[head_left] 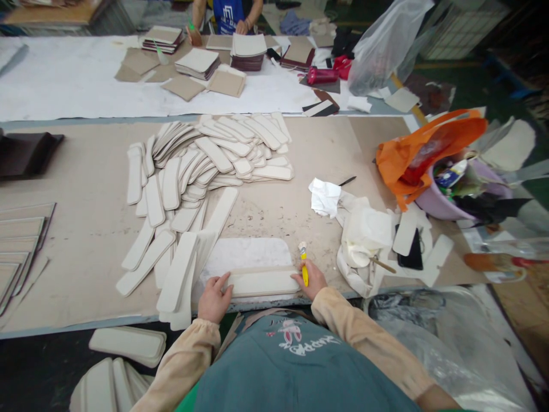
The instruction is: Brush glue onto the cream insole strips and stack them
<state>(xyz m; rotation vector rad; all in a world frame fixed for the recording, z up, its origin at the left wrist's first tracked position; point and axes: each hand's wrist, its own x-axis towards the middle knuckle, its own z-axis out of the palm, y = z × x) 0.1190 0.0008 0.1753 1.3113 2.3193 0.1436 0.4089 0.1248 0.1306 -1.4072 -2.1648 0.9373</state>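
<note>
"Teal apron (300,375) nearest, close against the near edge of the table (90,240). What stands leftmost?"

"Stepped panels (19,243), then a heap of pale strips (171,183), fanned and overlapping from the far side towards the near edge. Loosely spread like that, I'd guess, so single ones lift off easily."

"And the left hand (214,298)?"

"Just right of the heap's near end, fingers on the left end of one strip (263,282). Whether they pinch it or only press, I can't tell."

"Where does that strip lie?"

"Near edge, lengthwise between both hands, over a white sheet (249,252), which probably shields the tabletop."

"Then the right hand (316,280)?"

"Pinching a yellow-handled brush (305,274), bristles pointing far, with fingertips at the strip's right end. Held so, it seems, the fingers can steady the strip as well."

"So only the ends are covered?"

"Yes, the middle shows bare."

"Farther right?"

"A white container (369,229), apparently placed for easy reach on the brush side. Beyond it, an orange bag (398,166) leans against a purple basin (440,205), likely kept off the working space."
</note>
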